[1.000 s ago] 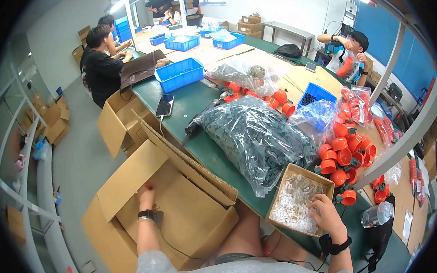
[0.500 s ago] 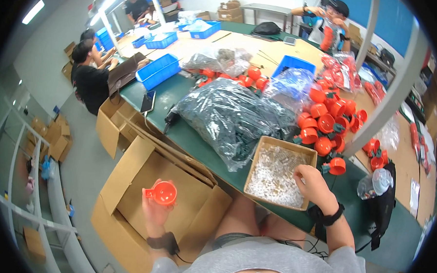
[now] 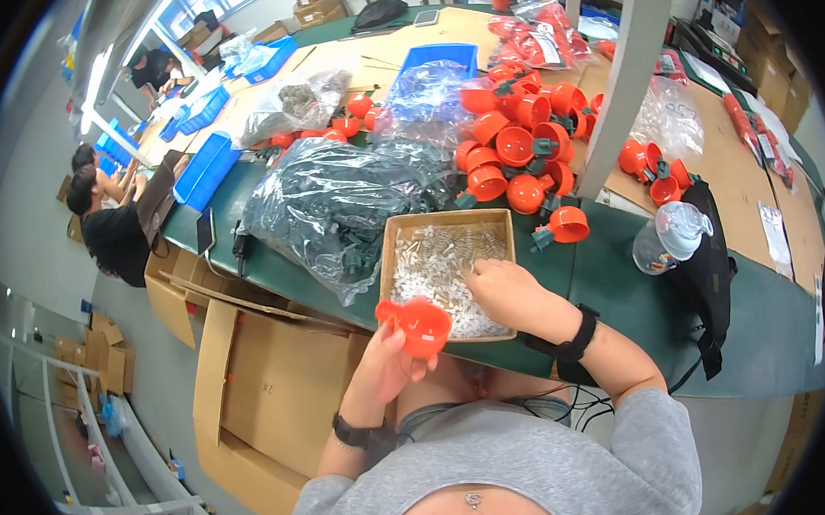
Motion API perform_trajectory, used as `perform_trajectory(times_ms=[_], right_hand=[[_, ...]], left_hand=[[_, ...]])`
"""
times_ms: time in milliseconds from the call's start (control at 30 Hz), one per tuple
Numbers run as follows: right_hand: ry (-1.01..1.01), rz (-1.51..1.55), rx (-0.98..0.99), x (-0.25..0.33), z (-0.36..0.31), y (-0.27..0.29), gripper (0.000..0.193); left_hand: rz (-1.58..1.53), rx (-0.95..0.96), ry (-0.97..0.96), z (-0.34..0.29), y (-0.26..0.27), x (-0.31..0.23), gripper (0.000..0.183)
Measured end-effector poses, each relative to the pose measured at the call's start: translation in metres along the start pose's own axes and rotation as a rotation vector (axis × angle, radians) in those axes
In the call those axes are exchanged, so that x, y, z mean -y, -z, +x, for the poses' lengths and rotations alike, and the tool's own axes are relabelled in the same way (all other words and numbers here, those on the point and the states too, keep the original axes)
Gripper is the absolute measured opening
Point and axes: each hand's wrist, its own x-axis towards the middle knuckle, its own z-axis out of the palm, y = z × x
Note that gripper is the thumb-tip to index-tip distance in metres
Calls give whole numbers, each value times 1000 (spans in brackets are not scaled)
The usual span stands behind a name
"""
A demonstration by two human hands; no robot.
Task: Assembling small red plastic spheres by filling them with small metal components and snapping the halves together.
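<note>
My left hand (image 3: 382,365) grips a small red plastic cup (image 3: 425,332) with a short side stub, held just above the near left edge of a cardboard box. The open box (image 3: 388,256) sits at the table's near edge. Small metal springs (image 3: 450,244) fill its far part, and small white plastic pieces (image 3: 418,278) fill the near part. My right hand (image 3: 510,291) is over the box's right side with its fingertips pinched together above the springs. Whatever is between those fingertips is too small or hidden to make out.
Red cups with dark green fittings (image 3: 514,145) lie heaped beyond the box. A large clear bag of dark green parts (image 3: 318,203) lies left of it. A white post (image 3: 625,92), plastic jar (image 3: 660,245) and black bag (image 3: 713,284) stand right. Below left is an open carton (image 3: 283,381).
My left hand has brought the red cup rightward, from over the floor carton to the box. My right hand has stayed over the box, its fingers now nearer the springs. The view has shifted right.
</note>
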Motion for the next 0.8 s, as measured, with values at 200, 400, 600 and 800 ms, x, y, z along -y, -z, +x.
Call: perform_trajectory(times_ms=[200, 400, 600, 800], right_hand=[[58, -256, 79, 11, -3, 12, 10], [74, -194, 176, 7, 6, 16, 6], [0, -204, 104, 11, -1, 12, 7], [-114, -111, 44, 10, 5, 19, 9]], left_hand=[[-1, -110, -150, 66, -3, -11, 47], [78, -180, -274, 88, 1, -3, 45], [556, -273, -449, 81, -10, 11, 31], [349, -180, -272, 79, -8, 16, 23]])
